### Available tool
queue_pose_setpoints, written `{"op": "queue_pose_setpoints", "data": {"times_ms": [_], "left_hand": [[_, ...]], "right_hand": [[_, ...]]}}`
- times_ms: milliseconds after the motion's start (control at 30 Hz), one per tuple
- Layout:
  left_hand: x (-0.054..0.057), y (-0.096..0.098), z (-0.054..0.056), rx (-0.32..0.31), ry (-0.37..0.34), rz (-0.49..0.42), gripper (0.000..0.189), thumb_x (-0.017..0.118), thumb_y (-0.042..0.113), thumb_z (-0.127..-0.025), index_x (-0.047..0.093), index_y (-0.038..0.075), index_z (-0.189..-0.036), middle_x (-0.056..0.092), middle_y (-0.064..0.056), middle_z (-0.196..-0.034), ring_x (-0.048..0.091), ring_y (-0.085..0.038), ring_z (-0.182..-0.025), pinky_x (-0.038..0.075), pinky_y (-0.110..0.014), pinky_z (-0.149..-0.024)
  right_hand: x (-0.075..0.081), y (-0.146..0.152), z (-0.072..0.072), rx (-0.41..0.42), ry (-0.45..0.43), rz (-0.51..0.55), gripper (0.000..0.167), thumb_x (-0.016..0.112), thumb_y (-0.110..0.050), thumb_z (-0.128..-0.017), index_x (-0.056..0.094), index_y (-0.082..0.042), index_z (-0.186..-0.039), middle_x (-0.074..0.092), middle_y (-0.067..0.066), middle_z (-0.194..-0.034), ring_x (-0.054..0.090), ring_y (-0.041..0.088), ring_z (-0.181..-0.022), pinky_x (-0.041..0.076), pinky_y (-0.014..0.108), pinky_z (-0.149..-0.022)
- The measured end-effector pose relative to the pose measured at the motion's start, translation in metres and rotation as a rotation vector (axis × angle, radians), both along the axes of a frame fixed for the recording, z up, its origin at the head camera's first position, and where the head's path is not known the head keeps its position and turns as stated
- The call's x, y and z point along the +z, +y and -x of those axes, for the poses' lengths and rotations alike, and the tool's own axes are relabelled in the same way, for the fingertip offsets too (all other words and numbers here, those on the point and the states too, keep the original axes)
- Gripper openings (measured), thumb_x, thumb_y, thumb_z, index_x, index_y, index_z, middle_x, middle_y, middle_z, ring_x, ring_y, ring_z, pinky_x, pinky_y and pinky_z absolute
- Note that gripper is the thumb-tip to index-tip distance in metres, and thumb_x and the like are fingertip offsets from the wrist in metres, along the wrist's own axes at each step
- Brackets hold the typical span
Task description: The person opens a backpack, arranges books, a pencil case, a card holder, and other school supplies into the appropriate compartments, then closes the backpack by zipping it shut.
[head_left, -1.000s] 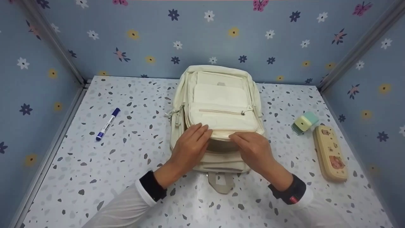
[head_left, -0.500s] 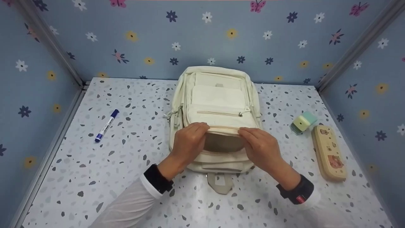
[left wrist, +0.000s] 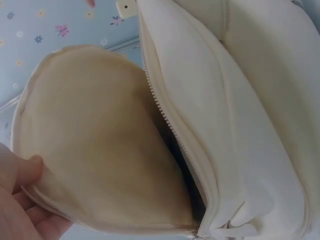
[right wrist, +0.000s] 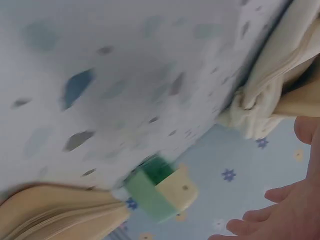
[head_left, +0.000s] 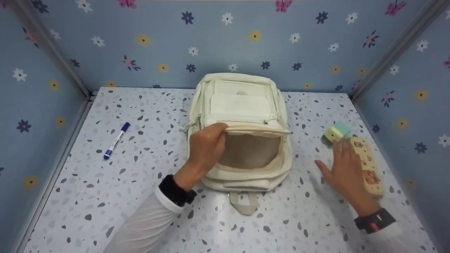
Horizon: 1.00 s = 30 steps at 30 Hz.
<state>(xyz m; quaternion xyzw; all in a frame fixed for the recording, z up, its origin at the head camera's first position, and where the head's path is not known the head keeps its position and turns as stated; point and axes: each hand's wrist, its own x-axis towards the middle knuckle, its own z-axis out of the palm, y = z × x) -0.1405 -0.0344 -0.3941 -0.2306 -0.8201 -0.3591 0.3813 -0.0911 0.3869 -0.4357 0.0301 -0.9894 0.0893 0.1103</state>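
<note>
A cream backpack (head_left: 242, 105) lies on the table with its main compartment gaping. My left hand (head_left: 207, 142) pinches the zippered edge of its front panel and holds it raised. In the left wrist view the thumb lies on the beige lining (left wrist: 100, 135), fingers behind the zipper edge. My right hand (head_left: 344, 172), fingers spread and holding nothing, hovers at the right. Its fingertips overlap the lower edge of a small green-and-yellow block with a round hole (head_left: 334, 134), like a pencil sharpener. Partly behind that hand lies a yellow pencil case with bear pictures (head_left: 371, 175).
A blue-capped marker (head_left: 116, 140) lies on the left part of the speckled table (head_left: 147, 196). Blue flowered panels (head_left: 225, 38) rise at the back and both sides. The backpack's grab loop (head_left: 244, 203) points toward me.
My right hand has let go of the backpack's edge and moved right to the green-and-yellow block and pencil case. My left hand has lifted the panel farther back, widening the opening.
</note>
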Motion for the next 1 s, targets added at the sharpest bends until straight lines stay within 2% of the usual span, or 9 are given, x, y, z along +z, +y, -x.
{"op": "queue_pose_setpoints", "data": {"times_ms": [167, 333, 467, 600, 733, 867, 1000], "left_hand": [[0.006, 0.0, 0.002, 0.004, -0.021, -0.01, 0.019, 0.063, -0.01, -0.085, 0.076, 0.004, -0.09, 0.077, -0.007, -0.084, 0.073, -0.023, -0.066, 0.054, -0.038, -0.051], [0.013, -0.001, 0.004, 0.021, -0.047, -0.028, 0.016, 0.065, -0.006, -0.089, 0.076, 0.005, -0.089, 0.077, -0.006, -0.084, 0.072, -0.022, -0.066, 0.053, -0.04, -0.052], [0.019, -0.001, 0.008, 0.018, -0.063, -0.046, 0.014, 0.066, -0.005, -0.09, 0.077, 0.005, -0.088, 0.077, -0.006, -0.082, 0.071, -0.022, -0.065, 0.053, -0.04, -0.053], [0.022, -0.001, 0.01, 0.011, -0.08, -0.054, 0.014, 0.067, -0.004, -0.089, 0.077, 0.005, -0.088, 0.077, -0.007, -0.082, 0.071, -0.022, -0.066, 0.054, -0.039, -0.055], [0.023, -0.003, 0.011, 0.015, -0.098, -0.06, 0.013, 0.067, -0.004, -0.09, 0.078, 0.004, -0.089, 0.077, -0.007, -0.084, 0.072, -0.022, -0.069, 0.056, -0.04, -0.058], [0.025, -0.004, 0.011, 0.026, -0.103, -0.07, 0.011, 0.069, -0.002, -0.09, 0.078, 0.004, -0.09, 0.077, -0.007, -0.084, 0.073, -0.023, -0.071, 0.057, -0.042, -0.06], [0.027, -0.004, 0.011, 0.024, -0.111, -0.063, 0.008, 0.07, 0.001, -0.091, 0.077, 0.005, -0.091, 0.078, -0.007, -0.086, 0.074, -0.024, -0.072, 0.057, -0.043, -0.06]], "right_hand": [[-0.011, 0.043, -0.002, -0.166, -0.114, -0.045, 0.103, 0.056, -0.061, -0.101, 0.009, 0.006, -0.164, 0.0, 0.042, -0.165, 0.006, 0.063, -0.15, 0.013, 0.085, -0.108], [-0.019, 0.067, -0.004, -0.254, -0.228, -0.045, 0.11, 0.046, -0.069, -0.101, -0.003, 0.009, -0.161, -0.018, 0.044, -0.161, -0.005, 0.07, -0.145, 0.011, 0.091, -0.1], [-0.023, 0.078, -0.005, -0.329, -0.32, -0.02, 0.113, 0.041, -0.072, -0.101, -0.008, 0.011, -0.159, -0.023, 0.045, -0.158, -0.006, 0.072, -0.142, 0.009, 0.092, -0.098], [-0.029, 0.084, -0.004, -0.39, -0.365, 0.011, 0.106, 0.041, -0.064, -0.104, -0.008, 0.012, -0.159, -0.008, 0.052, -0.155, 0.012, 0.075, -0.137, 0.021, 0.089, -0.099], [-0.033, 0.086, -0.003, -0.417, -0.368, 0.005, 0.091, 0.041, -0.05, -0.107, -0.002, 0.011, -0.159, 0.016, 0.055, -0.139, 0.032, 0.073, -0.119, 0.036, 0.081, -0.09], [-0.036, 0.087, -0.002, -0.424, -0.351, -0.008, 0.082, 0.041, -0.041, -0.109, 0.002, 0.011, -0.159, 0.028, 0.054, -0.126, 0.039, 0.071, -0.111, 0.04, 0.078, -0.085], [-0.036, 0.089, -0.003, -0.438, -0.344, 0.005, 0.08, 0.039, -0.037, -0.109, 0.003, 0.015, -0.157, 0.031, 0.052, -0.122, 0.04, 0.069, -0.11, 0.04, 0.077, -0.085]]}}
